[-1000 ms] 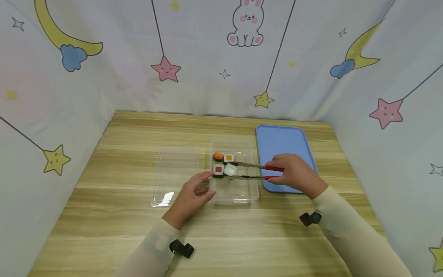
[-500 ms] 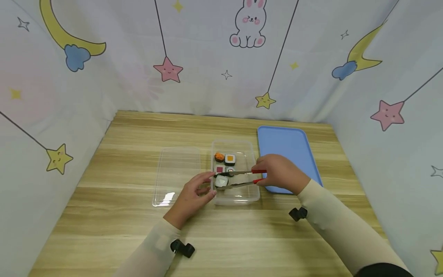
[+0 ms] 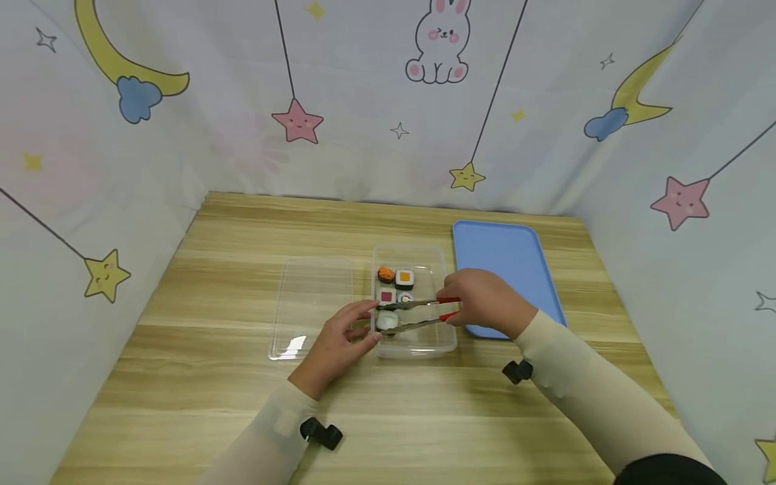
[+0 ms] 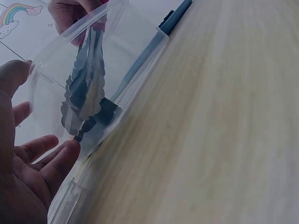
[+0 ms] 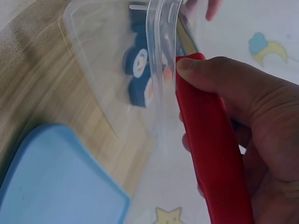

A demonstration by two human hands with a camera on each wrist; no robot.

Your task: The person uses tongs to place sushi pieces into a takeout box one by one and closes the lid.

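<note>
A clear plastic box (image 3: 418, 351) holds several toy sushi pieces in its left part. Among them are an orange-topped piece (image 3: 385, 275), a yellow-centred roll (image 3: 404, 277), a red-centred roll (image 3: 386, 296) and a small round roll (image 3: 405, 297). My right hand (image 3: 485, 302) grips metal tongs by their red handles (image 5: 210, 140), reaching in over the box's right side. The tongs' scalloped ends (image 4: 86, 88) lie on either side of a white-topped sushi piece (image 3: 388, 320), near the left wall. My left hand (image 3: 336, 343) rests its fingertips against that wall from outside, fingers loosely extended.
A clear lid (image 3: 312, 296) lies flat left of the box, partly behind my left hand. To the right, a blue tray (image 3: 500, 256) sits partly under my right forearm. A patterned cloth (image 3: 364, 155) hangs around the wooden table (image 3: 412, 417).
The tongs have carried the white-topped sushi piece toward me and left, from beside the red-centred roll to below it, uncovering the small round roll. My left hand stays at the box.
</note>
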